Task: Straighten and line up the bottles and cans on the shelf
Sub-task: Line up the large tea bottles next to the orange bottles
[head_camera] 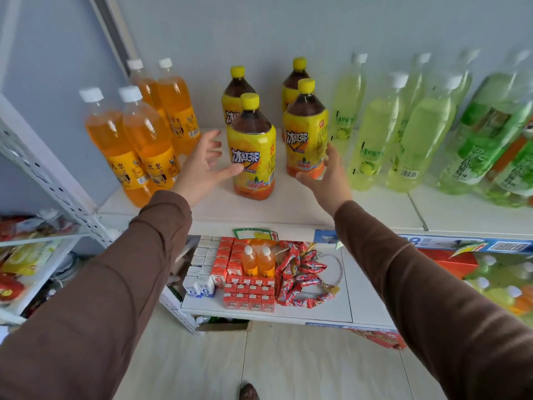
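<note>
Yellow-capped iced tea bottles (251, 145) stand upright mid-frame on white shelf (288, 203), two in front, two behind. Our left hand (202, 166) spread wide, thumb tip touching front-left bottle's label. Our right hand (326, 174) also spread, fingers against front-right bottle (305, 131), gripping nothing. Orange soda bottles (144, 140) upper left, pale green bottles (403, 125) upper right.
</note>
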Available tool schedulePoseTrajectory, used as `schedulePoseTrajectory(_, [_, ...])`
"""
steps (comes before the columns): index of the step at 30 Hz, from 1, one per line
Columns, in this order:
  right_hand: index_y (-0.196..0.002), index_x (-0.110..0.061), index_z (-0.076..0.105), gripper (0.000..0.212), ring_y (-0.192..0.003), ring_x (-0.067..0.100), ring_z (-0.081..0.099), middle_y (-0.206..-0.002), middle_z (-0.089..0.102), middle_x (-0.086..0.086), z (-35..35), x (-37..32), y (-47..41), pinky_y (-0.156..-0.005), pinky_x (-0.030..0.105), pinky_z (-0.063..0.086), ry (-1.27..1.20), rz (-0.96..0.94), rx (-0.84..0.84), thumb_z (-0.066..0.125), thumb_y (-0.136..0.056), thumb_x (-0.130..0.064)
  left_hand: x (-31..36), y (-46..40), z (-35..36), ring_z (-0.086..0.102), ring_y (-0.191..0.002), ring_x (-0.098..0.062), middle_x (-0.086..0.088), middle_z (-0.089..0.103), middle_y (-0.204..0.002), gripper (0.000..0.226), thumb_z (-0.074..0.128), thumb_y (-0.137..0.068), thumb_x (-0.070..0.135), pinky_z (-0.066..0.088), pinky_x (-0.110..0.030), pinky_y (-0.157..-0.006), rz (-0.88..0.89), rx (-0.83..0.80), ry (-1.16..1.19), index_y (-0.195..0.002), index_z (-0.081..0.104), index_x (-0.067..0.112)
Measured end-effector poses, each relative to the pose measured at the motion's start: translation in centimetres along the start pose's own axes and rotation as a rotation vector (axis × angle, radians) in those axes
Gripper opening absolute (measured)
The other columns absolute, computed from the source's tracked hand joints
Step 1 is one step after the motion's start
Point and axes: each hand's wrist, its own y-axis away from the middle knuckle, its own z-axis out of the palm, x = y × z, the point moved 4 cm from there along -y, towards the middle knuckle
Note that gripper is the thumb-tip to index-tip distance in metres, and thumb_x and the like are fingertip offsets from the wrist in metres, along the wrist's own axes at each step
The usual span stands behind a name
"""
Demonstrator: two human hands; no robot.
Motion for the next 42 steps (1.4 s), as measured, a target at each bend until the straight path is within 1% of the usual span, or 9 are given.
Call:
schedulePoseTrajectory(3, [-0.158, -0.009, 0.014, 0.111, -0.144, 0.027, 0.035, -0.158, 0.032, 0.013, 0.5, 0.0, -2.5, -0.118, 0.042, 0.032, 0.013, 0.064, 0.051, 0.085, -0.075, -0.027, 0.7, -2.7, 0.1, 0.053, -0.124, -0.014, 0.004, 0.049, -0.138, 0.097, 0.085, -0.071, 0.045, 0.044, -0.031, -0.104, 0.052, -0.096, 0.059, -0.150, 0.030, 0.035])
schedulePoseTrajectory(6, [-0.158, -0.018, 0.011, 0.122, -0.139, 0.027, 0.041, -0.155, 0.037, 0.009, 1.2, 0.1, -4.6, -0.114, 0.048, 0.038, -0.041, 0.078, 0.025, 0.087, -0.064, -0.036, 1.5, -4.7, 0.4, 0.054, -0.123, -0.001, 0.009, 0.049, -0.140, 0.101, 0.084, -0.069, 0.036, 0.049, -0.022, -0.099, 0.100, -0.211, 0.117, -0.152, 0.027, 0.037])
schedulePoseTrajectory(8, [-0.156, -0.019, 0.014, 0.119, -0.129, 0.025, 0.050, -0.148, 0.045, 0.009, 1.5, 0.4, -5.6, -0.109, 0.044, 0.044, -0.073, 0.079, 0.013, 0.089, -0.064, -0.034, 1.6, -5.4, 0.7, 0.054, -0.122, 0.006, 0.013, 0.050, -0.142, 0.098, 0.085, -0.069, 0.031, 0.050, -0.019, -0.096, 0.105, -0.281, 0.169, -0.149, 0.028, 0.043])
schedulePoseTrajectory(12, [-0.151, -0.015, 0.023, 0.104, -0.118, 0.024, 0.056, -0.137, 0.054, 0.008, 1.7, 0.9, -6.5, -0.101, 0.040, 0.049, -0.081, 0.071, 0.016, 0.089, -0.071, -0.026, 1.4, -6.1, 1.5, 0.059, -0.122, -0.001, 0.023, 0.057, -0.134, 0.086, 0.087, -0.066, 0.031, 0.053, -0.034, -0.100, 0.121, -0.373, 0.236, -0.133, 0.038, 0.055])
schedulePoseTrajectory(16, [-0.137, -0.014, 0.035, 0.089, -0.110, 0.024, 0.061, -0.123, 0.058, 0.003, 1.9, 0.6, -6.9, -0.096, 0.041, 0.053, -0.101, 0.042, 0.053, 0.091, -0.069, -0.028, 1.3, -6.6, 1.4, 0.061, -0.122, -0.010, 0.021, 0.063, -0.129, 0.082, 0.090, -0.062, 0.038, 0.053, -0.038, -0.099, 0.165, -0.343, 0.259, -0.129, 0.045, 0.056])
schedulePoseTrajectory(24, [-0.122, -0.014, 0.050, 0.069, -0.100, 0.021, 0.071, -0.114, 0.070, 0.005, 1.5, -0.5, -7.4, -0.083, 0.039, 0.061, -0.279, 0.136, -0.066, 0.092, -0.067, -0.021, 1.5, -8.2, 1.8, 0.072, -0.104, -0.018, -0.001, 0.074, -0.117, 0.069, 0.087, -0.070, 0.025, 0.060, -0.039, -0.087, 0.026, -0.242, 0.389, -0.132, 0.056, 0.024])
schedulePoseTrajectory(31, [-0.128, -0.010, 0.057, 0.071, -0.091, 0.024, 0.076, -0.108, 0.077, 0.007, 0.8, -0.8, -5.3, -0.072, 0.030, 0.061, -0.493, 0.301, -0.254, 0.085, -0.066, -0.031, 0.9, -8.1, 0.8, 0.076, -0.083, -0.011, 0.007, 0.079, -0.099, 0.047, 0.079, -0.077, 0.046, 0.055, -0.023, -0.060, -0.207, -0.235, 0.332, -0.118, 0.064, 0.033])
schedulePoseTrajectory(37, [-0.129, -0.009, 0.059, 0.067, -0.096, 0.026, 0.075, -0.110, 0.077, 0.008, 0.8, -1.3, -3.3, -0.077, 0.032, 0.061, -0.508, 0.292, -0.343, 0.079, -0.069, -0.033, 0.8, -6.7, 0.4, 0.076, -0.082, -0.010, 0.009, 0.078, -0.097, 0.047, 0.078, -0.076, 0.050, 0.054, -0.025, -0.062, -0.235, -0.214, 0.327, -0.118, 0.063, 0.036])
schedulePoseTrajectory(42, [-0.134, -0.008, 0.050, 0.077, -0.104, 0.026, 0.073, -0.119, 0.073, 0.010, 1.0, -1.4, -1.8, -0.082, 0.034, 0.061, -0.517, 0.193, -0.335, 0.085, -0.067, -0.022, 1.2, -5.0, -0.8, 0.074, -0.095, -0.011, 0.007, 0.076, -0.108, 0.056, 0.084, -0.074, 0.033, 0.059, -0.025, -0.072, -0.091, -0.154, 0.387, -0.123, 0.058, 0.031])
